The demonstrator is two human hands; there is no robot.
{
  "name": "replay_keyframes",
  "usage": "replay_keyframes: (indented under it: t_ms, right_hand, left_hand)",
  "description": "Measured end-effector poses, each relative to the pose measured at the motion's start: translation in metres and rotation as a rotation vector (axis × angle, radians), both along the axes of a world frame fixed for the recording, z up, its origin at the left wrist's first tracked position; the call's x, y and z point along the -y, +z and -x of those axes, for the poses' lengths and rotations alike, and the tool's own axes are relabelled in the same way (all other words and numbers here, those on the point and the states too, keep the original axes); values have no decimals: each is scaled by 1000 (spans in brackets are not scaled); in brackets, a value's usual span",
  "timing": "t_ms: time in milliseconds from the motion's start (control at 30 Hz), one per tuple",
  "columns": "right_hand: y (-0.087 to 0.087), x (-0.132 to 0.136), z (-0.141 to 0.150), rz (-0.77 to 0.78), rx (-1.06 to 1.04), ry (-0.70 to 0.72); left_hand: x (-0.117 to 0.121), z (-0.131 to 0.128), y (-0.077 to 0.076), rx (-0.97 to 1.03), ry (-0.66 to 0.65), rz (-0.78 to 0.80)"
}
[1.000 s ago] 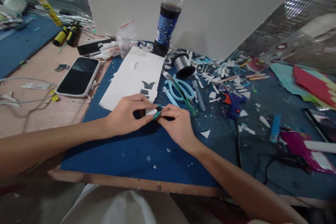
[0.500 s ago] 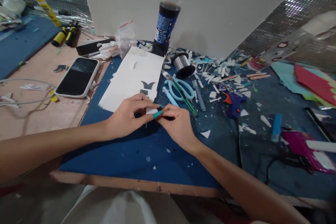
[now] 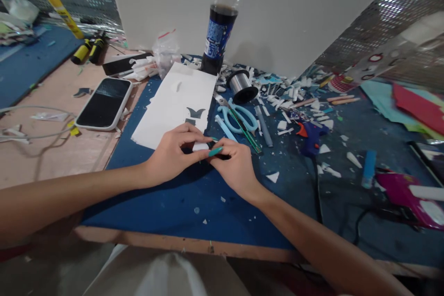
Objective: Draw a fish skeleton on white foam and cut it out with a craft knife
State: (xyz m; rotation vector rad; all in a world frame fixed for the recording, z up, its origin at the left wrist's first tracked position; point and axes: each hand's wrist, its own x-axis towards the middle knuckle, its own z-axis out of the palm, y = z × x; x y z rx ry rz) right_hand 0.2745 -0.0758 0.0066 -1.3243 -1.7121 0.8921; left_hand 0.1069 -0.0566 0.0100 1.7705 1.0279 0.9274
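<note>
Over the blue mat, my two hands meet fingertip to fingertip. My left hand is closed in a pinch on a small white piece, its long teal thumbnail lying across the front. Pressed against the same spot, my right hand has its thumb and fingers curled together; what sits between them is too covered to make out. Just behind the hands lies a white sheet bearing dark cut-out shapes.
Beyond my right hand lie blue-handled scissors, a green pencil and a wire spool. A cola bottle stands behind. On the right are a blue glue gun and a magenta tool; a phone rests left.
My left thumb has shifted slightly right, its nail now reaching over toward my right fingers. The white piece remains between the hands, and the view has shifted a little.
</note>
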Motion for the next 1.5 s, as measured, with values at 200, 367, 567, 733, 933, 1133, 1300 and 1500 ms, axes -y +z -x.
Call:
replay_keyframes:
  t_ms: [200,367,567,733,933,1133,1300,1500]
  right_hand:
    - [0,0,0,-8,15,-6]
    - [-3,-1,-1,-6,5,-2]
    - [-2,-1,-1,22,-19,-3]
    - [-1,-2,-1,35,-34,0]
    - [-2,-1,-1,38,-45,-11]
    - [-2,-1,-1,44,-50,-12]
    - [0,-1,0,60,-32,-47]
    - [1,-1,0,51,-13,-53]
  left_hand:
    - [0,1,-2,19,13,2]
    - [-1,1,-5,69,-2,28]
    - [-1,0,-4,101,-13,75]
    - [-2,-1,-2,103,-24,92]
    - [-2,-2,0,114,-30,123]
    - [-3,-2,0,99,-34,122]
    - [-2,-2,-1,96,-43,129]
    - [0,-2,0,9,3,35]
